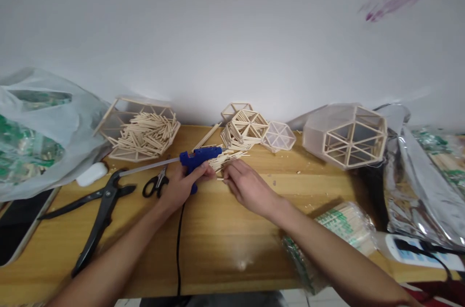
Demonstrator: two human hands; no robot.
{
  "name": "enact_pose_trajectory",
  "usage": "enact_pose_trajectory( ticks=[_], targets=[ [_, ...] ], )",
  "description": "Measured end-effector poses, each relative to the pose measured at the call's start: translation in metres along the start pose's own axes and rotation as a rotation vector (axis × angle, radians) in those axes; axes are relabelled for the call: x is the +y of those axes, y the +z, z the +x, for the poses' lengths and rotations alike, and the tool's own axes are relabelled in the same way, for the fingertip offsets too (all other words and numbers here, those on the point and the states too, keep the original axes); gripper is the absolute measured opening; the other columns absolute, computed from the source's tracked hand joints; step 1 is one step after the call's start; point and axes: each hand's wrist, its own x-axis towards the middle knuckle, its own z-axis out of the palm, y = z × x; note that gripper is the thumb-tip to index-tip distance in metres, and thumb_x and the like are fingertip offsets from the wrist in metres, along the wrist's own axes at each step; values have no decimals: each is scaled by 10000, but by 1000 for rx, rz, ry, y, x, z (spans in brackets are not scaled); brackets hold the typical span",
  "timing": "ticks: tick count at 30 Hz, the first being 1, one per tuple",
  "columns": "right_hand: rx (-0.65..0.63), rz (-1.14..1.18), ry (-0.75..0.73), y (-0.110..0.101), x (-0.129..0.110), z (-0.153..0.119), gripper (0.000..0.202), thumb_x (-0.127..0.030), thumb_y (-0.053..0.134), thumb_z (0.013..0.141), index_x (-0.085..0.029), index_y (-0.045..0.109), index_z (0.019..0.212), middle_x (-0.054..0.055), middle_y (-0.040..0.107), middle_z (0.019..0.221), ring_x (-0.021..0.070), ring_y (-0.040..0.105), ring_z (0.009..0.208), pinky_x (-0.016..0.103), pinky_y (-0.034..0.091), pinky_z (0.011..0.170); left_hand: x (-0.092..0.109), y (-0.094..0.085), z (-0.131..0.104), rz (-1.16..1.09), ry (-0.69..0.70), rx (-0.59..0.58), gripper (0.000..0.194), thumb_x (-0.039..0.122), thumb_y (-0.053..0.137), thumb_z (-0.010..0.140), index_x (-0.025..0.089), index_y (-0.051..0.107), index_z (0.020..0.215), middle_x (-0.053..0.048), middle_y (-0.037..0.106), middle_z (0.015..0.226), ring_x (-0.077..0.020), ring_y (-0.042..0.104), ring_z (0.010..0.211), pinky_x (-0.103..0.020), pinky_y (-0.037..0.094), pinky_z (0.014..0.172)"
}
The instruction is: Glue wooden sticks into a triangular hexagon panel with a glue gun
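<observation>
My left hand (183, 183) is wrapped round the handle of a blue glue gun (205, 153), a long glue stick (148, 167) poking out of its back end. Beside it, my right hand (250, 186) has its fingers pinched together on a short wooden stick (220, 179), of which only a small part shows. Loose wooden sticks (221, 161) lie just behind both hands. Farther back stand stacked hexagonal stick frames (249, 125) and a small covered hexagon (279, 136).
Left: a tray of cut sticks (145, 135), scissors (156, 183), large black cutters (105, 200), a phone (23, 222) and a plastic bag (43, 137). Right: a covered stick lantern shape (345, 136), packaged sticks (345, 224) and a power strip (421, 251). A black cable (178, 249) runs to the front edge.
</observation>
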Motion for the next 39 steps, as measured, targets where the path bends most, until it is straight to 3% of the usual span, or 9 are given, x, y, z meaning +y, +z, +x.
enact_pose_trajectory(
  ticks=[10, 15, 21, 31, 35, 39],
  targets=[
    [46, 78, 15, 1, 10, 5, 140, -78, 510, 1009, -197, 575, 973, 133, 655, 1104, 261, 587, 1052, 419, 509, 967, -2, -1, 19, 136, 102, 17, 403, 564, 807, 780, 168, 739, 764, -67, 749, 817, -234, 708, 848, -370, 583, 897],
    [68, 137, 15, 3, 16, 9, 132, -75, 532, 1002, -199, 568, 972, 123, 672, 1073, 259, 603, 1043, 411, 505, 955, 1, -1, 17, 96, 94, -23, 388, 553, 794, 800, 174, 727, 755, -59, 741, 800, -221, 709, 823, -361, 601, 866],
    [93, 184, -45, 9, 22, 13, 131, -93, 531, 1008, -210, 566, 961, 102, 676, 1031, 245, 612, 1015, 402, 504, 950, 0, 2, 15, 9, 23, -7, 453, 583, 870, 699, 162, 729, 784, -66, 753, 809, -240, 734, 825, -408, 620, 903],
    [117, 257, -58, 7, 21, 14, 110, -132, 531, 1031, -213, 589, 984, 98, 690, 1049, 226, 641, 1020, 375, 526, 937, 4, -3, 15, 71, 134, -6, 400, 569, 818, 769, 179, 731, 772, -68, 752, 833, -232, 722, 866, -375, 592, 931],
    [122, 205, -13, 2, 24, 7, 96, -153, 554, 1029, -205, 604, 965, 81, 687, 955, 228, 637, 947, 366, 518, 882, 4, -6, 10, 128, 106, 30, 460, 619, 803, 764, 166, 726, 790, -57, 732, 767, -198, 696, 704, -327, 616, 711],
    [114, 220, 71, -5, 30, 2, 61, -139, 593, 1004, -189, 627, 1015, 61, 678, 913, 212, 634, 875, 331, 504, 817, 4, -10, 7, 249, 86, 41, 517, 672, 768, 764, 161, 699, 791, -22, 655, 617, -147, 584, 487, -256, 491, 440]
  ],
)
